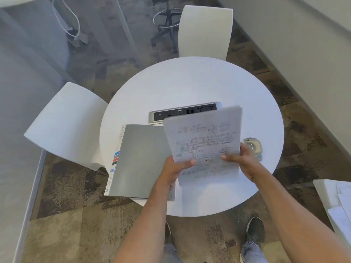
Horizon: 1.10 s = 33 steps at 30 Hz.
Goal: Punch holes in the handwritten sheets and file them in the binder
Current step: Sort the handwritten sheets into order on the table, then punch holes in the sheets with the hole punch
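Note:
I hold a stack of handwritten sheets (pixel 204 141) up above the round white table (pixel 190 86), both hands on its lower edge. My left hand (pixel 175 168) grips the lower left corner with the thumb on top. On the lower right side, my right hand (pixel 242 159) pinches the stack. The sheets look blurred. A grey binder (pixel 140 160) lies shut on the table's left part, with coloured index tabs showing along its left edge. A small grey hole punch (pixel 253 147) sits on the table just right of my right hand.
A silver power strip (pixel 182 112) is set in the table's middle, partly behind the sheets. White chairs stand at the left (pixel 66 124) and at the far side (pixel 205 31). More white papers (pixel 340 202) lie on a surface at the lower right. My shoes show on the carpet below.

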{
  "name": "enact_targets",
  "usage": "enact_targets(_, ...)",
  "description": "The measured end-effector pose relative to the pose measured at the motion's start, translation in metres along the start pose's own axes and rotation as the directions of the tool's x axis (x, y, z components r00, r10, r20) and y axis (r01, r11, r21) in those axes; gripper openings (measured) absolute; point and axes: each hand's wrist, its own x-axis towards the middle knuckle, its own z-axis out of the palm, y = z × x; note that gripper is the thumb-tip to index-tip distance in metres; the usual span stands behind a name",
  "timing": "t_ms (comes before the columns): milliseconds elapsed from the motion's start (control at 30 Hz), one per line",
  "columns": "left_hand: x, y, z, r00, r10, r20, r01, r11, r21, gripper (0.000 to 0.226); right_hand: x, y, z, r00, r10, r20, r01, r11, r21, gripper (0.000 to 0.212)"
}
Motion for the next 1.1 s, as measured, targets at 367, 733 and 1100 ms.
enact_targets(367,-0.007,-0.006,0.002,0.989,0.033,-0.146,-0.014,0.991,0.132,0.029,-0.01,0.022,0.012,0.998,-0.036,-0.059,0.027,0.988,-0.149,0.039)
enact_targets(733,0.012,-0.016,0.015,0.979,-0.048,-0.199,0.057,0.997,0.043,0.029,0.012,0.05,0.009,0.979,0.076,-0.19,-0.113,0.974,-0.194,0.04)
enact_targets(1100,0.025,-0.048,0.022,0.92,-0.069,-0.387,0.202,0.927,0.315,0.004,0.026,0.072,-0.002,0.851,0.056,-0.523,-0.367,0.775,-0.514,0.02)
